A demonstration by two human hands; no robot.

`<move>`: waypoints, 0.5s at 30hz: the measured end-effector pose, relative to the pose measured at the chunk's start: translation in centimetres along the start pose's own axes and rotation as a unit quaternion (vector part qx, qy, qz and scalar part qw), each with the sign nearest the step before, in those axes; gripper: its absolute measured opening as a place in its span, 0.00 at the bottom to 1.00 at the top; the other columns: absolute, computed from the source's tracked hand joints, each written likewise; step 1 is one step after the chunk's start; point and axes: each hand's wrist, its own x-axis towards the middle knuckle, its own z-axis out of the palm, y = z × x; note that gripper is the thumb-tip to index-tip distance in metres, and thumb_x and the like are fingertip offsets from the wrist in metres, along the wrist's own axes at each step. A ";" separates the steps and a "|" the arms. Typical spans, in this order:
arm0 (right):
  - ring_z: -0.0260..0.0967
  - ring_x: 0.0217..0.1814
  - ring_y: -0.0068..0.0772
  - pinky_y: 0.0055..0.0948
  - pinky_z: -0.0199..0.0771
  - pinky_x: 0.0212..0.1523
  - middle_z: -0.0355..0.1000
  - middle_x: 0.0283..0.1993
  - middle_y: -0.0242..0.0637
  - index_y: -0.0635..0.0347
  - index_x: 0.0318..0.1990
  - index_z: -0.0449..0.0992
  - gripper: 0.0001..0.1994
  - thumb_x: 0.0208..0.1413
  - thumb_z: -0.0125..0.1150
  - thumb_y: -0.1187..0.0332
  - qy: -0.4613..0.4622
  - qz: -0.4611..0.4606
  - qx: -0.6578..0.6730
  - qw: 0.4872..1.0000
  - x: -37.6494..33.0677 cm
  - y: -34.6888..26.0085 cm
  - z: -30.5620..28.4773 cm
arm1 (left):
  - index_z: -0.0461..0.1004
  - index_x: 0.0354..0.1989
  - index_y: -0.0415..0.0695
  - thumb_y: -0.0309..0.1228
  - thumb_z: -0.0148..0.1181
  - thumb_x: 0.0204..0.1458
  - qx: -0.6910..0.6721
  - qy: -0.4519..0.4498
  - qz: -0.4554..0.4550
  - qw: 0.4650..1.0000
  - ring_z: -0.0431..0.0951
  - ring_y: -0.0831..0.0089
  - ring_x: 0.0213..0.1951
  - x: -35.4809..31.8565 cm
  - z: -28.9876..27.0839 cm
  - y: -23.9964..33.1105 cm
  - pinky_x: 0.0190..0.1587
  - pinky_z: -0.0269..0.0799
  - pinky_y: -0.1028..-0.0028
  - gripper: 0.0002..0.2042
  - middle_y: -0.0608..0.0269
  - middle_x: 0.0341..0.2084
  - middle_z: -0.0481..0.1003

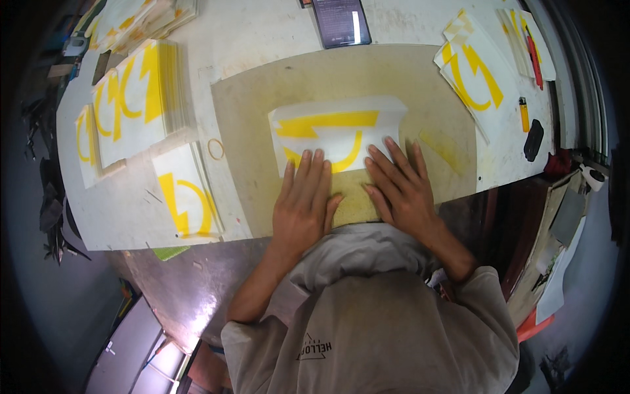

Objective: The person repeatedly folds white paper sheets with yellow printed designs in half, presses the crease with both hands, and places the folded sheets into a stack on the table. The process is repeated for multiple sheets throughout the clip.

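Observation:
A white sheet with a yellow printed shape [315, 125] lies in front of me on a tan mat [262, 85]; a translucent edge shows along its far side. My left hand [303, 197] rests flat, its fingertips on the near left edge of the sheet. On the near right edge lie the fingertips of my right hand [405, 187], fingers spread. Neither hand holds anything. My fingers cover part of the sheet's near edge.
Stacks of similar yellow-marked sheets [141, 88] stand at the left, with a smaller pile [184, 190] nearer me. More sheets [469, 75] lie at the right, near a red pen [534, 62], an orange lighter [524, 115] and a black object [533, 140]. A phone [341, 23] lies at the far side.

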 end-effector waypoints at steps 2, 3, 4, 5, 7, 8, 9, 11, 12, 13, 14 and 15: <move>0.56 0.79 0.49 0.67 0.47 0.76 0.66 0.73 0.38 0.61 0.62 0.75 0.22 0.62 0.64 0.63 -0.003 0.003 -0.004 1.000 0.0 -0.1 -0.1 | 0.69 0.65 0.32 0.35 0.60 0.63 -0.002 -0.003 -0.002 1.000 0.66 0.44 0.70 0.0 0.0 0.0 0.71 0.57 0.44 0.26 0.40 0.67 0.67; 0.56 0.79 0.49 0.68 0.46 0.76 0.66 0.73 0.38 0.60 0.62 0.75 0.22 0.62 0.64 0.63 -0.005 0.005 -0.006 1.000 0.0 -0.1 -0.2 | 0.69 0.65 0.32 0.35 0.60 0.63 -0.004 -0.004 -0.002 1.000 0.65 0.44 0.71 0.1 0.0 0.0 0.72 0.57 0.44 0.26 0.40 0.67 0.67; 0.56 0.79 0.49 0.68 0.46 0.76 0.66 0.73 0.37 0.60 0.62 0.75 0.22 0.62 0.64 0.62 -0.005 0.005 -0.007 1.000 -0.1 -0.1 -0.1 | 0.69 0.65 0.32 0.35 0.60 0.63 -0.005 -0.005 -0.003 1.000 0.65 0.45 0.71 0.1 -0.1 -0.1 0.72 0.57 0.44 0.26 0.40 0.68 0.67; 0.56 0.79 0.48 0.68 0.45 0.76 0.66 0.73 0.37 0.60 0.62 0.75 0.22 0.62 0.64 0.62 -0.005 0.007 -0.008 1.000 -0.1 -0.1 -0.1 | 0.69 0.65 0.32 0.36 0.60 0.63 -0.006 -0.009 -0.005 1.000 0.65 0.45 0.71 0.1 -0.1 -0.1 0.72 0.57 0.44 0.26 0.41 0.68 0.67; 0.56 0.79 0.47 0.68 0.45 0.76 0.66 0.73 0.36 0.60 0.62 0.75 0.22 0.62 0.64 0.61 -0.004 0.005 -0.012 1.000 -0.1 0.0 0.0 | 0.69 0.66 0.33 0.36 0.60 0.62 -0.009 -0.015 -0.009 1.000 0.65 0.45 0.71 0.0 -0.2 -0.2 0.72 0.56 0.45 0.26 0.41 0.68 0.67; 0.56 0.80 0.47 0.68 0.44 0.76 0.66 0.73 0.35 0.59 0.62 0.75 0.22 0.63 0.64 0.61 -0.003 0.003 -0.015 1.000 -0.1 0.0 0.0 | 0.69 0.66 0.33 0.36 0.60 0.62 -0.010 -0.015 -0.010 1.000 0.65 0.45 0.71 0.0 -0.2 -0.2 0.72 0.56 0.45 0.26 0.42 0.68 0.67; 0.56 0.80 0.46 0.69 0.44 0.76 0.66 0.73 0.35 0.59 0.62 0.75 0.22 0.63 0.64 0.61 -0.002 0.001 -0.018 1.000 -0.1 0.1 0.1 | 0.69 0.66 0.34 0.36 0.60 0.62 -0.011 -0.014 -0.010 1.000 0.65 0.45 0.71 0.0 -0.2 -0.3 0.72 0.56 0.45 0.26 0.42 0.68 0.67; 0.56 0.80 0.45 0.71 0.42 0.76 0.66 0.73 0.35 0.59 0.62 0.75 0.22 0.63 0.63 0.60 -0.005 0.002 -0.020 1.000 -0.1 0.0 0.1 | 0.69 0.66 0.34 0.37 0.60 0.62 -0.012 -0.020 -0.011 1.000 0.65 0.46 0.71 0.0 -0.2 -0.4 0.72 0.56 0.45 0.27 0.43 0.68 0.67; 0.56 0.80 0.45 0.72 0.42 0.75 0.66 0.73 0.34 0.59 0.62 0.75 0.22 0.63 0.63 0.60 -0.007 0.003 -0.020 1.000 -0.1 0.0 0.1 | 0.69 0.66 0.35 0.37 0.59 0.62 -0.012 -0.027 -0.011 1.000 0.64 0.46 0.71 0.1 -0.3 -0.6 0.72 0.55 0.44 0.27 0.43 0.68 0.67; 0.56 0.80 0.45 0.74 0.41 0.75 0.66 0.73 0.34 0.59 0.62 0.75 0.22 0.63 0.63 0.60 -0.009 0.002 -0.025 1.000 -0.1 0.0 0.0 | 0.68 0.67 0.35 0.38 0.59 0.62 -0.012 -0.034 -0.011 0.999 0.64 0.46 0.72 0.0 -0.4 -0.7 0.73 0.55 0.44 0.27 0.43 0.69 0.67; 0.55 0.80 0.45 0.75 0.41 0.74 0.66 0.73 0.34 0.59 0.62 0.75 0.22 0.63 0.63 0.60 -0.010 0.001 -0.029 1.000 -0.1 0.1 0.0 | 0.67 0.67 0.35 0.39 0.59 0.62 0.007 -0.043 -0.014 0.999 0.63 0.46 0.72 -0.2 -0.6 -0.8 0.73 0.54 0.44 0.28 0.43 0.69 0.66; 0.55 0.80 0.45 0.76 0.40 0.74 0.66 0.73 0.34 0.59 0.62 0.75 0.22 0.63 0.63 0.60 -0.011 -0.001 -0.033 0.999 -0.1 0.1 -0.1 | 0.67 0.68 0.35 0.40 0.59 0.62 0.025 -0.052 -0.017 0.998 0.62 0.46 0.73 -0.5 -0.8 -0.9 0.73 0.53 0.44 0.29 0.43 0.70 0.65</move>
